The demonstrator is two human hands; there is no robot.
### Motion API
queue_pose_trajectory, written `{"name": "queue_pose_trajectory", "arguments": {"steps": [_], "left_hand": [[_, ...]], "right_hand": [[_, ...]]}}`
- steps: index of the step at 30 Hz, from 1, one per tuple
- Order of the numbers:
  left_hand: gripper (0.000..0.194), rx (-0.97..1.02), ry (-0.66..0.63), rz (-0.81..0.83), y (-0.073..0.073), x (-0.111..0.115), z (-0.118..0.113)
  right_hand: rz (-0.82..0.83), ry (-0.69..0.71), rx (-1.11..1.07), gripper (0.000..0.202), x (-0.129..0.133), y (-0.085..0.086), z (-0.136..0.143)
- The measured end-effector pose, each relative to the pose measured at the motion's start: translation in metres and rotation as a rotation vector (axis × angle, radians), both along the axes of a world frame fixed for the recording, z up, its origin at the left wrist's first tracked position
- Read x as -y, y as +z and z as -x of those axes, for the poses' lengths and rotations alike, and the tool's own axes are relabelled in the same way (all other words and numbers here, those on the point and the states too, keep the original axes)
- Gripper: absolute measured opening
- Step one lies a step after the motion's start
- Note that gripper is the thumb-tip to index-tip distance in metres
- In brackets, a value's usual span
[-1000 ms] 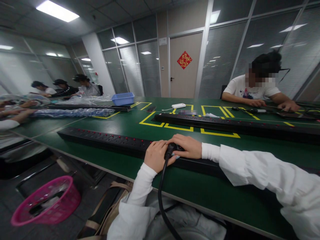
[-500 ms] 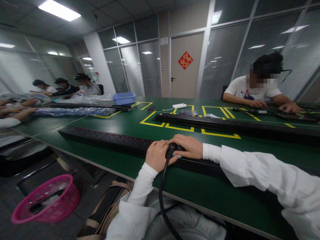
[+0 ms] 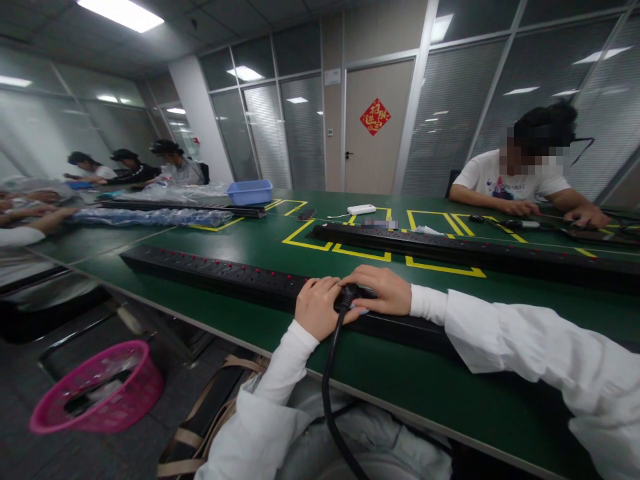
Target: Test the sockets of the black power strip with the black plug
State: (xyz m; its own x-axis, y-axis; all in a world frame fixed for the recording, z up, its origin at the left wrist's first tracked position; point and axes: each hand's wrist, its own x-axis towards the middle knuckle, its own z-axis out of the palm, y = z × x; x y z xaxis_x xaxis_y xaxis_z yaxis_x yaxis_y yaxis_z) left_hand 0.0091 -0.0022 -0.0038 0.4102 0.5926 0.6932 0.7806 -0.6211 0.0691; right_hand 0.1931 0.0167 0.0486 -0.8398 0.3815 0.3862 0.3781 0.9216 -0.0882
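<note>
A long black power strip (image 3: 215, 270) with a row of red-lit sockets lies along the near side of the table. Over its middle, my left hand (image 3: 318, 308) and my right hand (image 3: 383, 290) close in from both sides on a black power plug (image 3: 350, 293). Both sets of fingers curl round the plug at the strip's face; whether its pins are in a socket is hidden. The plug's thick black cable (image 3: 327, 387) drops over the table edge towards my lap.
A second black strip (image 3: 450, 247) lies farther back on the green table (image 3: 240, 340), among yellow tape outlines. Beyond are a white power bank (image 3: 361, 209) and a blue bin (image 3: 249, 192). A pink basket (image 3: 145, 387) stands on the floor at left. A co-worker (image 3: 515, 177) sits opposite.
The view has shifted slightly, moving the scene a little to the right. My two hands stay on the plug with almost the same grip.
</note>
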Motion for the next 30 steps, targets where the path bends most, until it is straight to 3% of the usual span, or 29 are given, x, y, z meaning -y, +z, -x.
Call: {"name": "queue_pose_trajectory", "arguments": {"steps": [14,30], "left_hand": [[0.040,-0.022,0.011,-0.014,0.0005,-0.0004,-0.0018],[0.054,-0.092,-0.023,-0.019,-0.0006,-0.0027,0.0035]], "right_hand": [[0.094,-0.040,-0.105,0.042,0.0032,0.0005,0.0011],[0.043,-0.062,-0.022,0.050,0.0062,0.0045,0.0024]]}}
